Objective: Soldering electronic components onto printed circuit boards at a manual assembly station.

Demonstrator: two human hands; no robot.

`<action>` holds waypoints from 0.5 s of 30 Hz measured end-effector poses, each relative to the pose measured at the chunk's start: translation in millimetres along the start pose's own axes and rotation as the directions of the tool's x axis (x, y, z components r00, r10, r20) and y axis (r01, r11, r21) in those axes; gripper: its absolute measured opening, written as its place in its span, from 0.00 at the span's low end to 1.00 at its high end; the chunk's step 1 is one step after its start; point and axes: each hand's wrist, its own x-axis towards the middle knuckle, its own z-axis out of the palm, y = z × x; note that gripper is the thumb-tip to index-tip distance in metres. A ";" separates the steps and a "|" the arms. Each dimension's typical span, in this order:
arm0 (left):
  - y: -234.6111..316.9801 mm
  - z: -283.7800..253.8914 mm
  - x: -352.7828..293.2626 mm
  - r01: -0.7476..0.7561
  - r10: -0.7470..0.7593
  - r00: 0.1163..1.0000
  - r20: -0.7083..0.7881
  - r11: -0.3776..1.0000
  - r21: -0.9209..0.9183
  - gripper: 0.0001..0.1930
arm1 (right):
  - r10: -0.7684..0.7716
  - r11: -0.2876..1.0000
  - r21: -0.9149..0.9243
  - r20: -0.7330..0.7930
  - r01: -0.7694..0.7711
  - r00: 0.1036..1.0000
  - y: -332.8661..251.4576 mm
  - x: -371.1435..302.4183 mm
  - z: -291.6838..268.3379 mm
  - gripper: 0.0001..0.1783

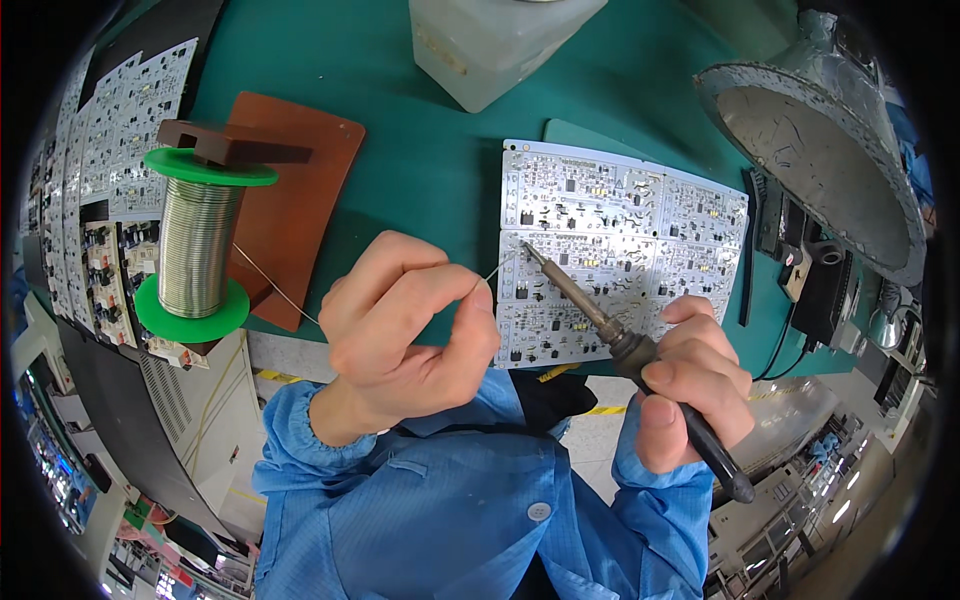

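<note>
Between the thumb and forefinger of my left hand (405, 335) runs a thin solder wire (492, 273). Its free end reaches a white circuit board panel (590, 275) covered with small parts. My right hand (690, 385) is wrapped round the dark handle of a soldering iron (590, 305). The iron's tip meets the panel's left part, close to the wire's end; whether the two touch is too small to tell. From behind my left hand the wire leads back to a solder spool (197, 245) with green flanges, upright on a brown stand (300, 190).
A metal fume hood (820, 160) hangs at the right, over black equipment (825, 300) with cables. At the far side stands a translucent plastic container (490, 50). More circuit boards (130, 130) lie at the left. A green mat (400, 150) covers the bench.
</note>
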 end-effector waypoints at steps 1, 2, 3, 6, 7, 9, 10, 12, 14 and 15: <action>0.0 0.3 -0.3 0.006 -0.006 1.000 0.001 1.000 -0.003 0.08 | 0.001 1.000 0.001 -0.013 -0.001 1.000 -0.1 0.1 -0.8 0.10; 0.3 0.8 -0.3 0.011 -0.011 1.000 0.001 1.000 -0.006 0.08 | -0.002 1.000 -0.002 -0.014 0.002 1.000 -0.3 -0.5 -3.2 0.10; 0.7 0.5 -0.3 0.007 -0.007 1.000 0.001 1.000 -0.012 0.08 | -0.004 1.000 -0.019 -0.022 0.003 1.000 -1.7 -2.2 -6.3 0.11; 3.0 -0.9 1.1 0.056 -0.056 0.998 0.018 0.998 -0.022 0.08 | -0.040 0.997 -0.065 -0.114 0.032 0.993 -2.0 -12.4 -15.6 0.14; 5.3 -2.2 2.3 0.073 -0.073 0.997 0.034 0.997 -0.020 0.08 | -0.073 0.995 -0.085 -0.190 0.057 0.979 -0.2 -18.3 -23.2 0.15; 9.3 -4.0 0.9 0.143 -0.143 0.989 0.039 0.990 -0.005 0.08 | -0.054 0.993 -0.113 -0.253 0.025 0.966 4.8 -40.3 -46.0 0.16; 9.9 -4.5 0.0 0.170 -0.170 0.985 0.036 0.985 -0.006 0.07 | -0.055 0.995 -0.094 -0.321 0.026 0.945 12.3 -54.8 -56.2 0.17; 10.3 -4.9 -2.1 0.159 -0.160 0.986 0.037 0.987 0.026 0.07 | -0.073 0.982 -0.183 -0.561 -0.038 0.825 30.3 -71.3 -73.0 0.21; 9.1 -5.7 -1.7 0.142 -0.143 0.989 0.044 0.990 0.019 0.07 | -0.033 0.962 -0.236 -0.594 -0.135 0.804 41.7 -90.9 -101.4 0.26; 7.0 -5.0 -5.2 0.135 -0.135 0.990 0.046 0.991 0.008 0.07 | -0.046 0.943 -0.292 -0.592 -0.161 0.804 45.8 -87.1 -103.5 0.27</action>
